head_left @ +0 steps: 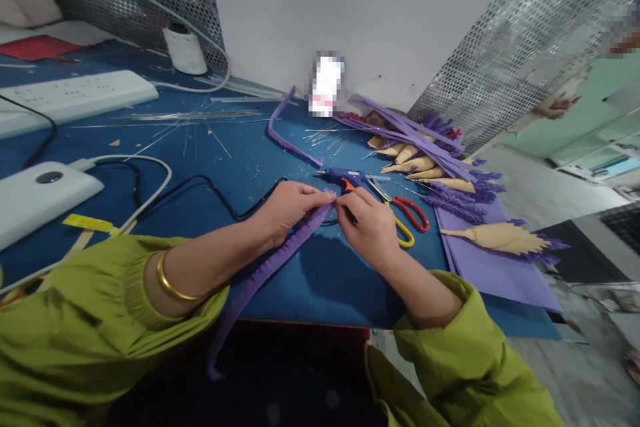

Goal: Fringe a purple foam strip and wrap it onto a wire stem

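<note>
A long purple paper strip (283, 255) with a notched, fringed edge slants from my fingers down over the table's front edge. My left hand (293, 210) pinches its upper end between thumb and forefinger. Close against that end, my right hand (369, 223) is closed with thumb and fingertips pressed together; what lies in that pinch is hidden. Just beyond my hands rests a blue glue gun (347, 177) with an orange trigger. Scissors (413, 213) with red and yellow handles lie to the right of it, near my right hand.
Purple flowers wrapped in tan paper (415, 163) and purple sheets (495, 267) occupy the right side. A bent purple strip (280, 137) and thin wires (190, 119) lie farther back. On the left are a power strip (75, 97), a white device (50, 190) and cables. A phone (326, 83) stands behind.
</note>
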A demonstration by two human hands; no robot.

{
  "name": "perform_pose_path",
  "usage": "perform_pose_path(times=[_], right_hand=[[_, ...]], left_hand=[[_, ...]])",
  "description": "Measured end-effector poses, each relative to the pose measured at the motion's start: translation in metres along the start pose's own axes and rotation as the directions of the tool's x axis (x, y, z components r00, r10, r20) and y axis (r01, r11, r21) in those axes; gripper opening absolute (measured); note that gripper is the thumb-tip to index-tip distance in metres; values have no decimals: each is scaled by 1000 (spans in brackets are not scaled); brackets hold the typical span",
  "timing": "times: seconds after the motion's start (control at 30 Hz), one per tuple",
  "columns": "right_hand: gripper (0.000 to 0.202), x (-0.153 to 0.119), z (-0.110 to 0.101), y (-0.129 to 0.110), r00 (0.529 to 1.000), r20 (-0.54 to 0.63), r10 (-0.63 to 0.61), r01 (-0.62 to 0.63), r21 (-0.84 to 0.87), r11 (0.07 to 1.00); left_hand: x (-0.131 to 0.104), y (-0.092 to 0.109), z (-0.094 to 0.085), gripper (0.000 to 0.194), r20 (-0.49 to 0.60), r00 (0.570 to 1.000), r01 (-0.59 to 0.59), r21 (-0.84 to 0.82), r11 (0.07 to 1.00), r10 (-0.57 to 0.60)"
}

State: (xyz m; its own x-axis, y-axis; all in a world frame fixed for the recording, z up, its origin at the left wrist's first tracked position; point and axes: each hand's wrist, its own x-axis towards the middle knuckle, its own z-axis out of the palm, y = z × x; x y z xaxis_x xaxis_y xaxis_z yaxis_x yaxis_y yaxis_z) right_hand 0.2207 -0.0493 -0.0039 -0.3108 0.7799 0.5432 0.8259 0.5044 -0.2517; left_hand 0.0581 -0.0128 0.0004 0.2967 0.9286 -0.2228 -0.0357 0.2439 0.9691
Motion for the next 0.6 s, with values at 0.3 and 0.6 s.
perform_pose_path(times=[0.3,0.6], right_hand=[[12,6,3,3,869,235,437,-477,636,607],[29,11,3,8,731,449,514,-622,749,229]], left_hand=[[2,0,-3,28,-32,999,-10,123,992,14],[2,0,-8,24,67,972,-236,325,916,227]])
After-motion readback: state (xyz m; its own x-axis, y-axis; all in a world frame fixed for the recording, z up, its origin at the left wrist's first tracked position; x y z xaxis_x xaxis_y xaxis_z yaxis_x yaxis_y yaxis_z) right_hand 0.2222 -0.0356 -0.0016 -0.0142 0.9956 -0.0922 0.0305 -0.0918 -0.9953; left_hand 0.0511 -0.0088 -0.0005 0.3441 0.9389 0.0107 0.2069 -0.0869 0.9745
